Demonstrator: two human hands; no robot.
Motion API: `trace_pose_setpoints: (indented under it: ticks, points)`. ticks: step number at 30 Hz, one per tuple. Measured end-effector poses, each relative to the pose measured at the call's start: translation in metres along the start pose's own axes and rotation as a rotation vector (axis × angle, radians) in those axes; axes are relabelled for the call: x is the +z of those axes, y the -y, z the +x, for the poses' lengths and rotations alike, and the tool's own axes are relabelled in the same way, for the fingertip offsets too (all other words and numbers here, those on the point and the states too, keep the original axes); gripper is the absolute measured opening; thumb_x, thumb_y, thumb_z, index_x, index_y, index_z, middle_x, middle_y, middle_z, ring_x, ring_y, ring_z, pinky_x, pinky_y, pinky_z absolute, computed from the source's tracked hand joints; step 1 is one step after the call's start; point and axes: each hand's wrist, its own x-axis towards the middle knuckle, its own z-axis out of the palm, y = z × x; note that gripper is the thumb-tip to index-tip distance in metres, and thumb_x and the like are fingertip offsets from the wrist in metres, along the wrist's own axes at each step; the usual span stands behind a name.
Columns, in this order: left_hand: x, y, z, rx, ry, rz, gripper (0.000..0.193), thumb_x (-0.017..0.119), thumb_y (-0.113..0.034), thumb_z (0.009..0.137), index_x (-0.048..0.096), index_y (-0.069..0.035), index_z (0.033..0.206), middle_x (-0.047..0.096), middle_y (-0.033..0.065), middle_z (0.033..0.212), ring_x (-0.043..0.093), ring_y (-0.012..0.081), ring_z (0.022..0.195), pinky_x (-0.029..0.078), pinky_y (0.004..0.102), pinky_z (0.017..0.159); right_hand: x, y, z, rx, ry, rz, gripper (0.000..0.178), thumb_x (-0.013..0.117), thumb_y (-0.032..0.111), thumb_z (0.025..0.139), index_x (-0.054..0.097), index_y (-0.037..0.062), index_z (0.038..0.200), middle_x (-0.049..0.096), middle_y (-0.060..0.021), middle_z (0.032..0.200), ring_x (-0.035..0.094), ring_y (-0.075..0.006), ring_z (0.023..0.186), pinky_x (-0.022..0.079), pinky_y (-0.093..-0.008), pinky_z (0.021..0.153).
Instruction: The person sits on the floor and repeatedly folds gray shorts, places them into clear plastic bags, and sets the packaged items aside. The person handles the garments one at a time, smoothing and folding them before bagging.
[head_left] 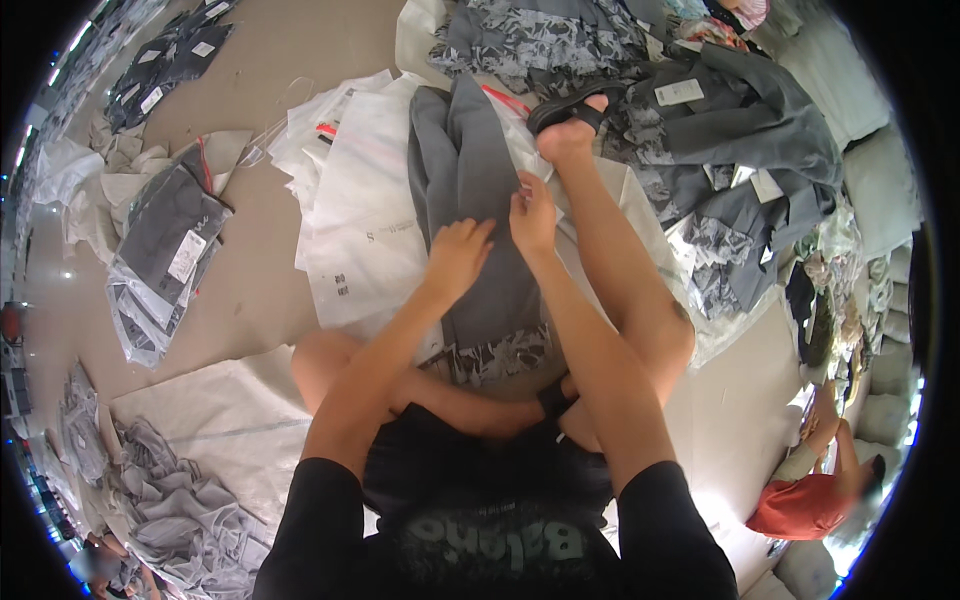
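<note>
Left hand [460, 255] curls over the grey garment [482, 160], right hand [533, 215] by its edge; can't tell if pinching. I'd smooth it outward.

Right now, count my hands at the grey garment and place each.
2: the left hand over the grey garment, the right hand at its right edge.

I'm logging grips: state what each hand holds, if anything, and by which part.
The left hand is over the grey garment, no hold visible. The right hand curls at the garment's right edge; whether it pinches there cannot be told.
</note>
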Motion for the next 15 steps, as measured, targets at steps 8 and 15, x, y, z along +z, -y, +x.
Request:
trace_pose_setpoints:
  ticks: [8,15]
  points:
    - [0.049,0.023,-0.001,0.084,0.104,-0.002,0.039,0.068,-0.025,0.099,0.069,-0.017,0.137,0.052,0.0064,0.096,0.054,0.0251,0.091,0.041,0.0388,0.081,0.073,-0.023,0.186,0.286,0.264,0.085,0.111,0.091,0.049,0.075,0.039,-0.007,0.156,0.055,-0.0261,0.15,0.056,-0.0358,0.138,0.045,-0.043,0.113]
    - [0.047,0.041,0.012,0.117,0.17,-0.075,0.038,0.067,-0.027,0.099,0.069,-0.022,0.137,0.053,0.0061,0.096,0.055,0.0254,0.092,0.041,0.0389,0.082,0.092,-0.036,0.254,0.608,0.588,0.335,0.086,0.093,0.033,0.077,0.055,-0.005,0.145,0.067,-0.0188,0.134,0.067,-0.026,0.118,0.051,-0.0376,0.103]
